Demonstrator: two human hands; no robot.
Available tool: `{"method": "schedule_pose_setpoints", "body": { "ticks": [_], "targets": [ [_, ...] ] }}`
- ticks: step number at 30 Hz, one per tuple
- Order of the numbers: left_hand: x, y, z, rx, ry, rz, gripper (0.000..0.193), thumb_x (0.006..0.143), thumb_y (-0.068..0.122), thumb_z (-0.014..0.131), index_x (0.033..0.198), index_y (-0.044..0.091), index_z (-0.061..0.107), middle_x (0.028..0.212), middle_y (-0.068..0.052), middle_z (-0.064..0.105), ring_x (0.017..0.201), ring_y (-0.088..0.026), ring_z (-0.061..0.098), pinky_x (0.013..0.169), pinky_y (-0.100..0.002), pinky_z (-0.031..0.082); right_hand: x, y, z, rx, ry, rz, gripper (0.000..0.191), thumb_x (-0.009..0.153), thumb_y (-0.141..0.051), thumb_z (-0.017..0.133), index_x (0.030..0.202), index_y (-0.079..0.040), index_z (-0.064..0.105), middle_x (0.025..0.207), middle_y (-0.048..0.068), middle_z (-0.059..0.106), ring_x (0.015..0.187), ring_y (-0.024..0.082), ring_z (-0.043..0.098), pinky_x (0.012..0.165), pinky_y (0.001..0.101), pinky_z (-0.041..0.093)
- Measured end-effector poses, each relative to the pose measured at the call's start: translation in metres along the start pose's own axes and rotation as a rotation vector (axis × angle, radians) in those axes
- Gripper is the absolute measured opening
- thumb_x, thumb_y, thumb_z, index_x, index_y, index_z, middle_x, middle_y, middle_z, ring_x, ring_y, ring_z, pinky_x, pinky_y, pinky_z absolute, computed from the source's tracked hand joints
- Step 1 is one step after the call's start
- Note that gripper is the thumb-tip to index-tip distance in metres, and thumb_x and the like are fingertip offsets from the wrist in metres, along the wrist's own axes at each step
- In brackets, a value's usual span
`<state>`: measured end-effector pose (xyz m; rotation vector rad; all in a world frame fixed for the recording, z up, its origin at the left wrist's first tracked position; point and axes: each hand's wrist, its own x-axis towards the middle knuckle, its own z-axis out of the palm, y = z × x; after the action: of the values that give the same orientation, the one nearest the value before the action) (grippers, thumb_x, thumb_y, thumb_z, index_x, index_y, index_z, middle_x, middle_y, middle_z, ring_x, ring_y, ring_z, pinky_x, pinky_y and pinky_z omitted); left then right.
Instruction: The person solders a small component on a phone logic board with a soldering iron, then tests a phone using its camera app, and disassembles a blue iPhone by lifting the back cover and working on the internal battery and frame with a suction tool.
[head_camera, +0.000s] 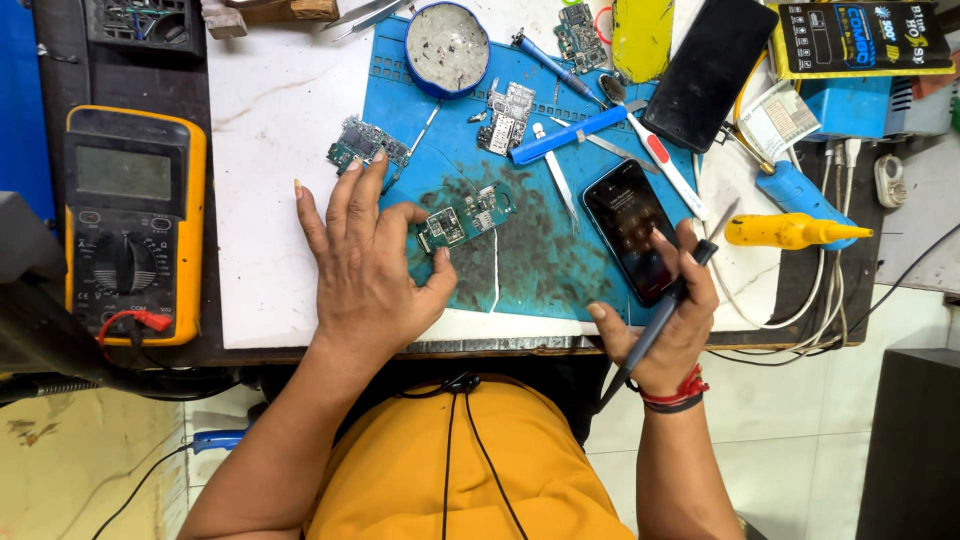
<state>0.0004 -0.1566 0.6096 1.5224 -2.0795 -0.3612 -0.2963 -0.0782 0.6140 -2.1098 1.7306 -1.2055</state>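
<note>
I see my left hand (365, 265) spread over the blue work mat (540, 255), fingers fanned, with the thumb and forefinger tips touching the near end of a small green circuit board (465, 217). That board is long and narrow, lying slightly tilted on the soot-smudged middle of the mat, studded with silver shields and small dark chips. My right hand (668, 320) is curled around a dark pen-shaped tool (655, 325), its tip pointing up past the fingers, and the same hand rests against the lower edge of a dark smartphone (630, 228) whose screen is lit and lies face up on the mat's right side.

Counting boards, I make out four: the one under my fingers, a second (366, 146) at the mat's left edge just above my fingertips, a third (511, 117) with silver shields higher up, and a fourth (579, 35) near the top. There are two phones: the lit one and a black one (710, 70) lying screen dark at the top right. One yellow multimeter (130, 225) sits on the counter (270, 200) to the left, well apart from the mat. One round blue tin (447, 47) stands at the mat's top edge. One yellow nozzle bottle (795, 231) lies at the right.
</note>
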Motion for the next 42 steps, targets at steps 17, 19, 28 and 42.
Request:
{"method": "schedule_pose_setpoints", "body": {
  "ticks": [17, 19, 28, 42],
  "targets": [
    [-0.003, -0.056, -0.042, 0.002, 0.003, -0.003, 0.035, 0.081, 0.029, 0.076, 0.106, 0.006, 0.066, 0.155, -0.024, 0.041, 0.15, -0.039, 0.03, 0.122, -0.071, 0.006, 0.023, -0.047, 0.048, 0.013, 0.032, 0.026, 0.09, 0.089, -0.043, 0.084, 0.15, -0.004, 0.03, 0.158, 0.033, 0.045, 0.14, 0.037, 0.062, 0.113, 0.0406, 0.052],
    [0.0, -0.063, -0.047, -0.004, 0.002, -0.007, 0.036, 0.082, 0.03, 0.076, 0.106, 0.006, 0.065, 0.155, -0.024, 0.041, 0.149, -0.039, 0.03, 0.123, -0.071, 0.006, 0.022, -0.048, 0.055, -0.054, 0.102, -0.018, 0.084, 0.093, -0.04, 0.083, 0.15, -0.006, 0.032, 0.145, 0.023, 0.058, 0.144, 0.04, 0.055, 0.12, 0.0447, 0.044],
    [0.012, -0.081, -0.052, 0.01, 0.009, 0.004, 0.035, 0.082, 0.029, 0.075, 0.106, 0.006, 0.065, 0.154, -0.025, 0.042, 0.149, -0.039, 0.031, 0.123, -0.07, 0.006, 0.027, -0.049, 0.074, -0.087, 0.177, 0.018, 0.076, 0.091, -0.038, 0.082, 0.143, -0.003, 0.04, 0.144, 0.033, 0.058, 0.123, 0.034, 0.071, 0.106, 0.039, 0.058],
    [0.005, -0.089, -0.054, 0.003, 0.004, -0.002, 0.036, 0.081, 0.029, 0.075, 0.106, 0.006, 0.065, 0.154, -0.025, 0.042, 0.149, -0.039, 0.03, 0.122, -0.07, 0.005, 0.039, -0.065, 0.086, 0.083, 0.138, -0.025, 0.074, 0.097, -0.034, 0.081, 0.149, -0.006, 0.037, 0.153, 0.027, 0.051, 0.131, 0.032, 0.064, 0.114, 0.0399, 0.053]
  ]
}}
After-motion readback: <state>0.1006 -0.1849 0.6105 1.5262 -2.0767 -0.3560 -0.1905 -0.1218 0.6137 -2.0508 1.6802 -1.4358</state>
